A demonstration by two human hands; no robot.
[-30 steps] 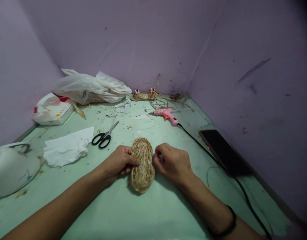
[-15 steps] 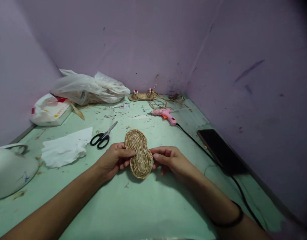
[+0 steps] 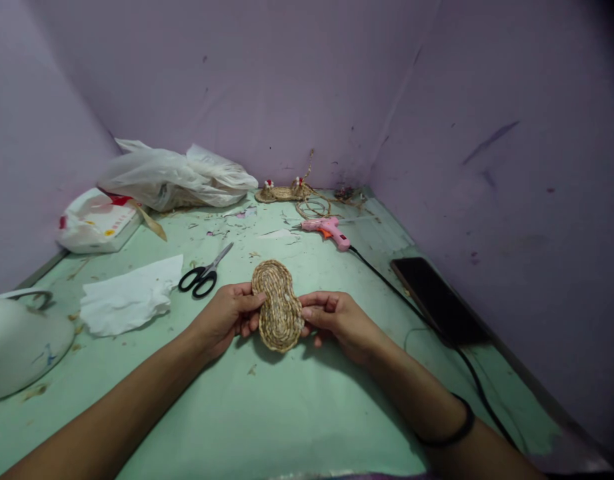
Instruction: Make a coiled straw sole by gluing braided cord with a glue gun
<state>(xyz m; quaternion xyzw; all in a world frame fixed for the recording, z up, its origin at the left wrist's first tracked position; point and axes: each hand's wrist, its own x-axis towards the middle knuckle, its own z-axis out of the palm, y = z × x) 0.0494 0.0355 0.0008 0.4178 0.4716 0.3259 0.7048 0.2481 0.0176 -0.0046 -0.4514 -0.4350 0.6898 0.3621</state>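
A coiled, woven straw piece, shaped like a small sole with a narrower waist, is held just above the green table. My left hand grips its left edge, the thumb on the upper face and the fingers beneath. At the right edge, my right hand pinches the rim between thumb and fingers. Small pale specks show along the piece's right side.
Black-handled scissors and crumpled white paper lie left. A pink glue gun, its black cord, and a phone are right. Behind are a plastic bag, a beaded straw piece and twine. A white rounded object is far left.
The straw piece has turned and tilted slightly, and my left thumb has shifted toward its left edge. The whole view has moved a little.
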